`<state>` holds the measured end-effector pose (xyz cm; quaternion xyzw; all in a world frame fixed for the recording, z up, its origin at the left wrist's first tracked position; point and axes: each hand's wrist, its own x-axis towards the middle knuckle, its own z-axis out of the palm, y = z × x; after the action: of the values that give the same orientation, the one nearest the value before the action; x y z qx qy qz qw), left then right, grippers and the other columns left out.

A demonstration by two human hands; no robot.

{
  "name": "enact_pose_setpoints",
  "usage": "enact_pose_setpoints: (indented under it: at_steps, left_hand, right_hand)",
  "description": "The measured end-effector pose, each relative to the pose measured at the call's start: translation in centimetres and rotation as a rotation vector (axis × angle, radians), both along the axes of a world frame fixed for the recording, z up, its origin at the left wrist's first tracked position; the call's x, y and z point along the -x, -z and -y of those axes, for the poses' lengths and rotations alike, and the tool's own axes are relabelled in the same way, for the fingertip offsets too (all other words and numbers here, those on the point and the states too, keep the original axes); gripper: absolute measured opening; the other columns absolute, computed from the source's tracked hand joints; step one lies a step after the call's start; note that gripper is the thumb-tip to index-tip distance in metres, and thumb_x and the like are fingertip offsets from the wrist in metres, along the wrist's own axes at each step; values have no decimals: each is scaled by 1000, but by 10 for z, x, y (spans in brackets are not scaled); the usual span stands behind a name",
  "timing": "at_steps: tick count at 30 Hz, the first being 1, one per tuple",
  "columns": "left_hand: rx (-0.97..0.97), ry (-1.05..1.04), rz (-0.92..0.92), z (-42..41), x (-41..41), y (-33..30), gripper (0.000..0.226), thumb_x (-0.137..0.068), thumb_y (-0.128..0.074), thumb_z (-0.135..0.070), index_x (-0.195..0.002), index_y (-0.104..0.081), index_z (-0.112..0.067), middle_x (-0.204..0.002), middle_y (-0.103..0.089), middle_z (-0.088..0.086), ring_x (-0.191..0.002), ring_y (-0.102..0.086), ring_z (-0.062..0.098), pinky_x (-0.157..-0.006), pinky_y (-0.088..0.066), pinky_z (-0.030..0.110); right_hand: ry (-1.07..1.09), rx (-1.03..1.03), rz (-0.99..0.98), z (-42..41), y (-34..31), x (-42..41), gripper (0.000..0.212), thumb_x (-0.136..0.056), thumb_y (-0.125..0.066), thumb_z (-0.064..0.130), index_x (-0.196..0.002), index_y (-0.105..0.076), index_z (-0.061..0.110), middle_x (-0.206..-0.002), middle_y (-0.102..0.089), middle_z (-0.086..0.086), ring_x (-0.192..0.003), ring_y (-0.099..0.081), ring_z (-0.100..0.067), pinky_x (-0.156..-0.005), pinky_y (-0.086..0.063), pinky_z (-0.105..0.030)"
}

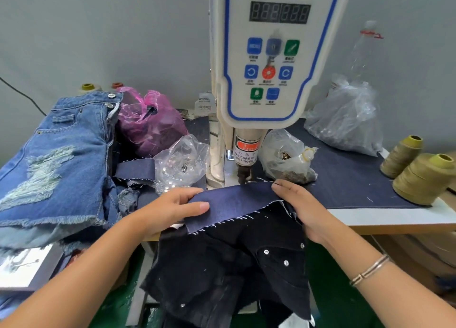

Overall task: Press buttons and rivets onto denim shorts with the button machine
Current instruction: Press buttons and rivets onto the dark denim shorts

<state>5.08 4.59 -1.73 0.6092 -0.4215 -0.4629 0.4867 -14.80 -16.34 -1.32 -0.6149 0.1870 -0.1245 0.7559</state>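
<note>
head-worn view, facing forward and down, close over the button machine point(269, 56)

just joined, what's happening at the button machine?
A person holds a dark denim strip in front of the button machine, just below its punch. The left hand pinches one end, the right hand grips the other. Black shorts hang below the strip. Blue shorts are piled to the left.

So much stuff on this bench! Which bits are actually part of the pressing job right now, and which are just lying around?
In use:
button machine
dark denim strip, held by left hand and right hand
black shorts
clear bag of studs

Lying about:
blue shorts pile
pink bag
thread cones
plastic bottle
</note>
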Motion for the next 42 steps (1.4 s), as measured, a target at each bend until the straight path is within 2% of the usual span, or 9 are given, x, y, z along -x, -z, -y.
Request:
enact_pose_setpoints:
  at_steps: [3, 6, 9, 12, 16, 26, 33, 39, 42]
  left_hand:
    - [6, -10, -122, 7, 3, 7, 41, -65, -82, -47, -96, -75, -21, -90, -72, 3, -78, -68, 12, -67, -52, 20]
    - [-36, -14, -188, 16, -1, 1, 59, -56, -89, -46, -103, -72, -13, -94, -72, 9, -81, -69, 17, -71, -55, 25]
    - [-75, -25, -217, 29, -6, -5, 51, -72, -76, -25, -115, -62, 0, -97, -70, 14, -82, -69, 21, -75, -56, 28]
    - [-115, -33, -145, 41, -8, -5, 53, -75, -68, -21, -118, -57, 7, -103, -67, 19, -89, -65, 25, -83, -52, 33]
    - [-113, -33, -163, 45, -9, -2, 56, -74, -67, -19, -123, -56, 5, -106, -67, 19, -92, -64, 27, -84, -53, 32]
    - [-76, -38, -215, 55, -6, 1, 18, -74, -66, -20, -90, -73, -21, -88, -71, 5, -78, -68, 16, -70, -53, 23]
    - [-33, -42, -238, 56, 2, 8, 35, -67, -75, -33, -102, -72, -27, -107, -71, 10, -96, -67, 22, -87, -50, 32]
    - [-3, -59, -268, 58, 3, 8, 24, -75, -68, -19, -99, -71, -21, -100, -71, 12, -86, -69, 22, -77, -55, 28]
    - [13, -69, -232, 58, 3, 8, 22, -75, -66, -18, -96, -70, -22, -95, -71, 9, -83, -68, 20, -79, -53, 30]
  right_hand:
    - [14, 54, -34, 3, 7, 2, 32, -97, -49, 18, -75, -71, 28, -80, -68, 2, -73, -62, -8, -65, -50, -19]
    - [75, -37, -2, 13, 4, 4, 19, -89, -57, 21, -82, -74, 21, -87, -72, -5, -77, -67, -14, -65, -54, -23]
    - [99, -125, -15, 25, 6, 5, 24, -78, -63, 30, -90, -77, 15, -93, -74, -10, -81, -71, -21, -64, -56, -27]
    - [69, -180, -131, 34, 10, 7, 26, -74, -68, 36, -92, -78, 19, -98, -74, -11, -84, -72, -22, -66, -57, -31]
    - [-41, -1, -201, 43, 9, 8, 34, -73, -75, 28, -103, -73, 13, -103, -72, -15, -88, -71, -26, -68, -56, -32]
    - [176, -290, 61, 38, 25, 4, 20, -67, -59, 13, -77, -77, 15, -76, -72, -10, -63, -69, -21, -56, -56, -28]
    - [252, -260, 101, 39, 32, 7, 21, -66, -58, 15, -78, -75, 17, -78, -70, -10, -66, -68, -20, -58, -55, -27]
    - [286, -210, 127, 41, 33, 11, 18, -69, -59, 12, -78, -73, 16, -79, -70, -9, -68, -67, -18, -58, -55, -25]
    - [307, -161, 74, 42, 32, 13, 24, -83, -53, 4, -79, -73, 18, -80, -71, -7, -68, -68, -16, -56, -54, -24]
